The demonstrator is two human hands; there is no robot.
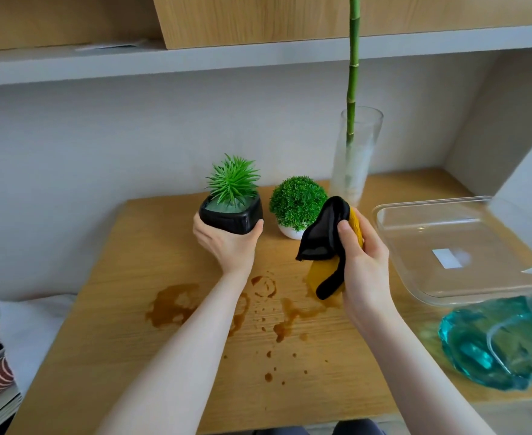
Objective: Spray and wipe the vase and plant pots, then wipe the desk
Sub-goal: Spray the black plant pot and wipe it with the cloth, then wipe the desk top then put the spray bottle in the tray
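- Left hand (227, 243) has its grip wrapped around the bottom of a small glossy black square plant pot (231, 216) with a spiky green plant in it, holding it up off the light wooden tabletop (126, 309).
- Right hand (363, 265) is gripping a bunched-up cloth, black on one side and mustard yellow on the other (324, 243), held just right of the black pot, not touching it.
- Between the two hands, a bit farther back, sits a round bushy green plant in a little white pot (293, 232).
- Far right of that is a tall clear glass vase (355, 158) with a green bamboo stalk (352, 73) standing in it.
- Brown liquid splotches (173, 304) are all over the middle of the tabletop, under the forearms.
- On the right there's a clear plastic rectangular container (447, 252), and nearer, a see-through spray bottle with blue liquid (491, 343).
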